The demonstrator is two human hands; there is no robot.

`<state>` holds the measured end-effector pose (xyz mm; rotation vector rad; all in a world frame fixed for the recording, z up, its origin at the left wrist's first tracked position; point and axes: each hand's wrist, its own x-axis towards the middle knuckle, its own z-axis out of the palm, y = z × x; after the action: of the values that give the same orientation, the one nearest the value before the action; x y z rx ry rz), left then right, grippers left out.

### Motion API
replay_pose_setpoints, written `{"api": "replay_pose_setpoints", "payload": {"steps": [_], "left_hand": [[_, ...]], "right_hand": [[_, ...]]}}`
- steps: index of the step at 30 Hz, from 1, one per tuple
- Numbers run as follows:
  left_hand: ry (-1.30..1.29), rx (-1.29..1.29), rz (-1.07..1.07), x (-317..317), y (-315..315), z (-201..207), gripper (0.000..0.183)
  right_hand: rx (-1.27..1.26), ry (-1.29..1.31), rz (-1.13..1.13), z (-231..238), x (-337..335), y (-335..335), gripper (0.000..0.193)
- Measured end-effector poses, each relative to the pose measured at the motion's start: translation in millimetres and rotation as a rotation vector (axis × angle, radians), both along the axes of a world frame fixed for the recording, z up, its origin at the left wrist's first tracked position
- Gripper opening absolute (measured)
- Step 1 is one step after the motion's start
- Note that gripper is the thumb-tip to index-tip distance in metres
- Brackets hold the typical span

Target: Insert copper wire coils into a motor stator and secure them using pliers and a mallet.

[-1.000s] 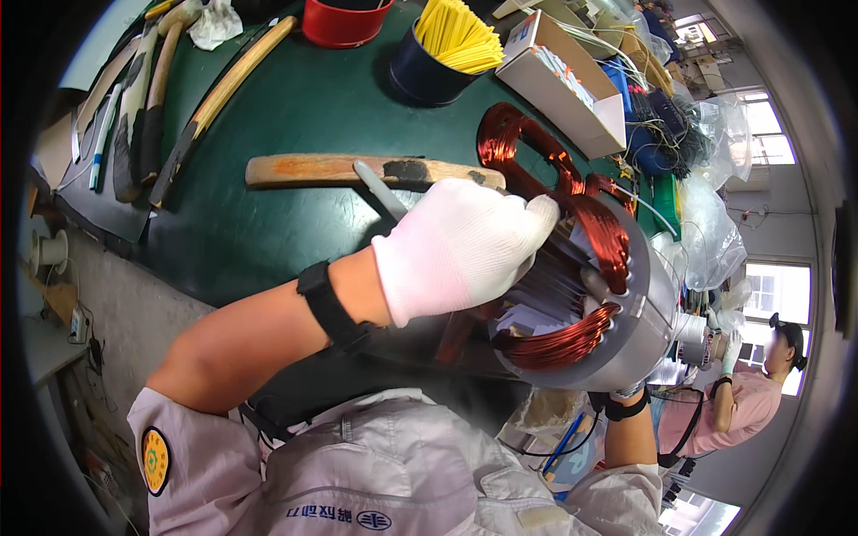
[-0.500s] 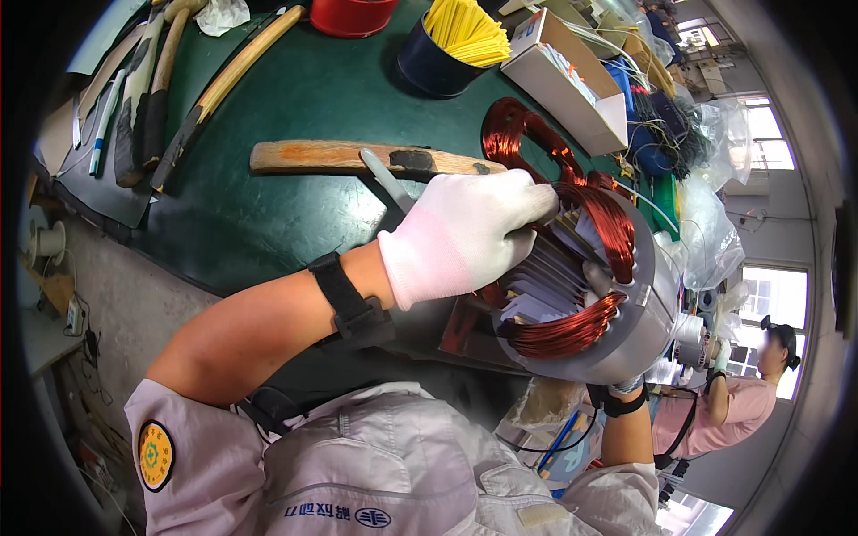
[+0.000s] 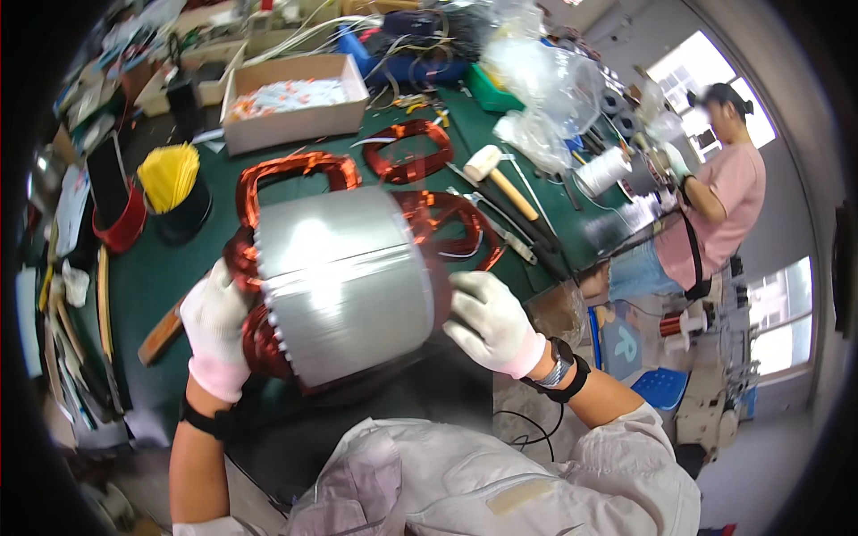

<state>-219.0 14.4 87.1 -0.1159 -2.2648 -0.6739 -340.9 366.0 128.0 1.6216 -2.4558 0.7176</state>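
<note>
A motor stator (image 3: 344,277), a silvery metal cylinder with red-brown copper windings at its ends, lies on its side before me on the table. At its left end, my gloved left hand (image 3: 217,329) is closed on the copper windings (image 3: 262,344); part of its fingers is hidden behind them. My gloved right hand (image 3: 493,323) holds the stator's right end with bent fingers, somewhat smeared by motion. Behind the stator lie loose copper coils: one (image 3: 299,168) at the back left, another (image 3: 409,152) farther back, and one (image 3: 465,228) at the right.
A mallet (image 3: 505,183) and dark-handled tools (image 3: 527,232) lie right of the coils. Farther back stands a cardboard box (image 3: 290,134). At left are a dark cup (image 3: 183,219) of yellow strips and a wooden bar (image 3: 161,335). A person in pink (image 3: 715,192) works at right.
The stator has turned so its smooth side faces up and its slotted end points left. My left hand has moved from the slots to the end windings; my right hand has come into sight.
</note>
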Motion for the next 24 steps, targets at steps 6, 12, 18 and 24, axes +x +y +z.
{"api": "replay_pose_setpoints", "payload": {"steps": [6, 12, 18, 24], "left_hand": [[-0.055, 0.089, 0.006, 8, 6, 14, 0.046], [-0.2, -0.092, 0.11, 12, 5, -2, 0.02], [-0.17, 0.244, 0.006, 8, 5, -23, 0.027], [-0.135, 0.087, 0.092, 7, 11, 4, 0.027]], "right_hand": [[-0.045, 0.078, -0.337, -10, -63, 56, 0.027], [0.076, 0.302, -0.642, -63, -132, 117, 0.03], [0.033, 0.449, -0.644, -79, -130, 103, 0.019], [-0.001, 0.443, -0.657, -79, -132, 101, 0.017]]}}
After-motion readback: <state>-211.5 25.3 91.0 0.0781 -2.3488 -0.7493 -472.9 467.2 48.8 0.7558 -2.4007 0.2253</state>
